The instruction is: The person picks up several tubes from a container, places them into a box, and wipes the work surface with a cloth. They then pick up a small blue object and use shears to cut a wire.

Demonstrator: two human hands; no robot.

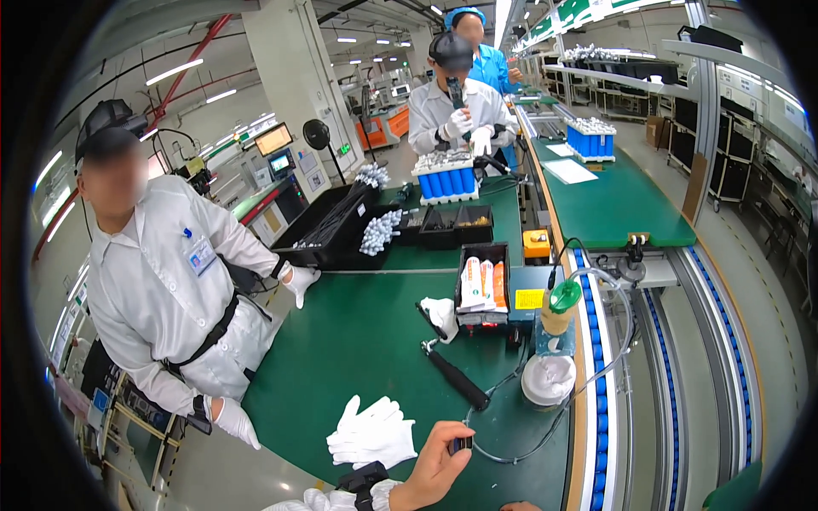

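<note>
Surface: green table (341, 341), filling the lower middle of the frame.
Left hand (436, 467): bare, at the bottom centre, thumb and fingers pinched together on a small black object (461, 444).
Right hand (520, 507): a mere sliver at the bottom edge; cannot tell whether its fingers are apart or together.
White gloves (371, 433): lying on the table, left of and above the small black object.
Black-handled tool (457, 379): lying aslant, above the left hand.
White tub (548, 381): right of centre, below a green-topped bottle (558, 313).
Black bin (486, 253): centre, holding white-and-orange tubes (482, 285).
Co-worker (187, 264): left side, white-coated, gloved.
Blue-cell pack (447, 184): upper middle.
</note>
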